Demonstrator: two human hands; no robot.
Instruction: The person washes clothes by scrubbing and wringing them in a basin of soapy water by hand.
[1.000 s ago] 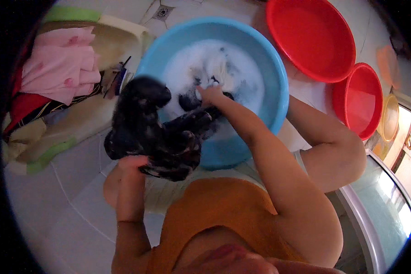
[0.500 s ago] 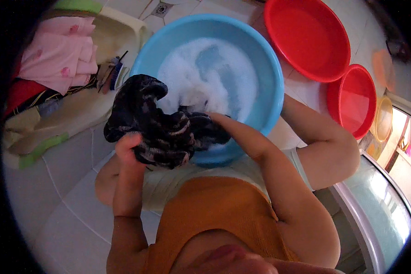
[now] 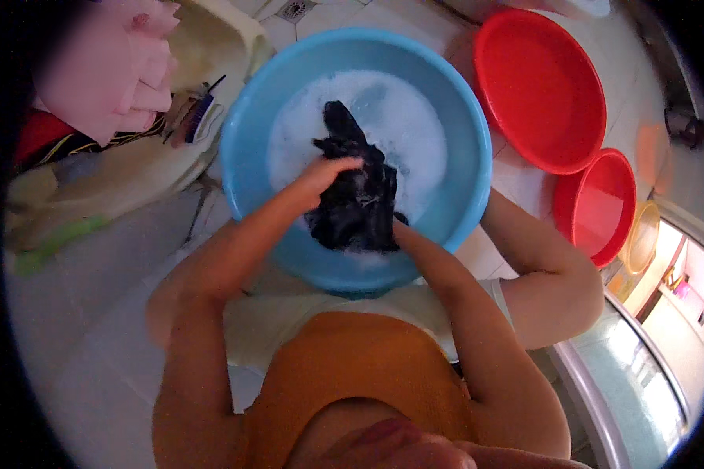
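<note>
The left hand [image 3: 325, 173] presses down on a dark wet garment [image 3: 357, 199], fingers curled over its upper edge; the right hand [image 3: 397, 231] is mostly hidden beneath the cloth's lower corner — closed on it, as far as can be seen. The garment lies bunched in the near half of a blue basin [image 3: 246, 133], in white suds [image 3: 403, 125]; one end trails up toward the basin's middle. Just right of the basin sit two red basins — the larger [image 3: 540, 86] farther off, the smaller [image 3: 594, 207] nearer; at left, pink cloth [image 3: 105, 74] lies heaped in a pale tub [image 3: 211, 31], a brush [image 3: 199, 117] beside it.
</note>
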